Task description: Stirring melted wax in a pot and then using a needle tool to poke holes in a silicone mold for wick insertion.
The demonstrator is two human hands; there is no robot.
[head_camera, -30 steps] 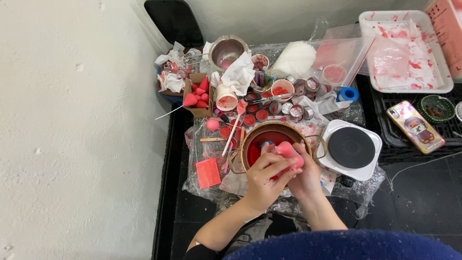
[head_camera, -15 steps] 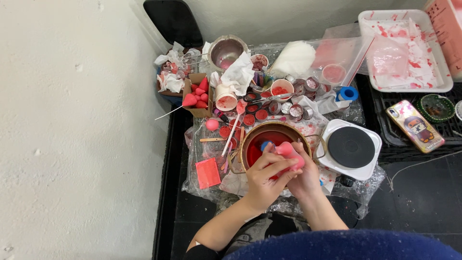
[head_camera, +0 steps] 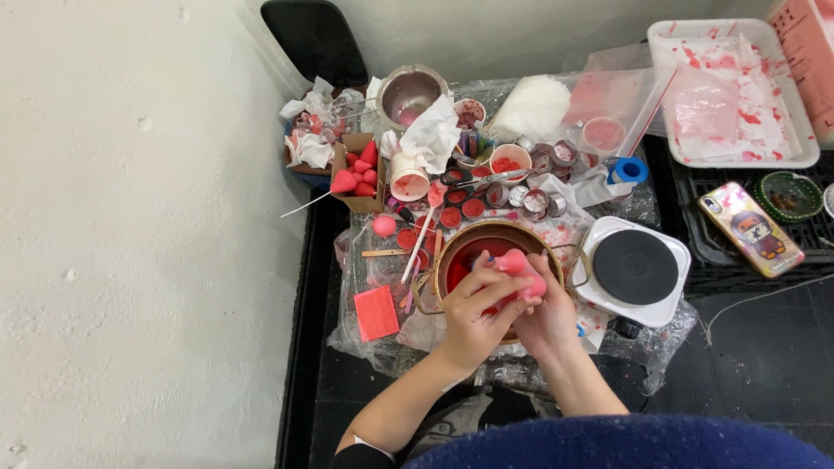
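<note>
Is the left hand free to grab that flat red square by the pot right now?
Probably not: the left hand is shut on the pink piece over the pot. The red square itself lies uncovered nearby.

Both hands are meeting at centre frame over a copper pot (head_camera: 486,247) holding red liquid. Left hand (head_camera: 473,308) and right hand (head_camera: 547,317) are gripping a pink moulded piece (head_camera: 521,269) together above the pot's rim. A white hotplate (head_camera: 634,269) is sitting just right of the pot. A red square block (head_camera: 376,313) is lying lower left of it. Small red-filled tins (head_camera: 460,213) are crowding above. A phone (head_camera: 751,228) is lying at right; a stained white tray (head_camera: 730,95) is occupying the upper right.
</note>
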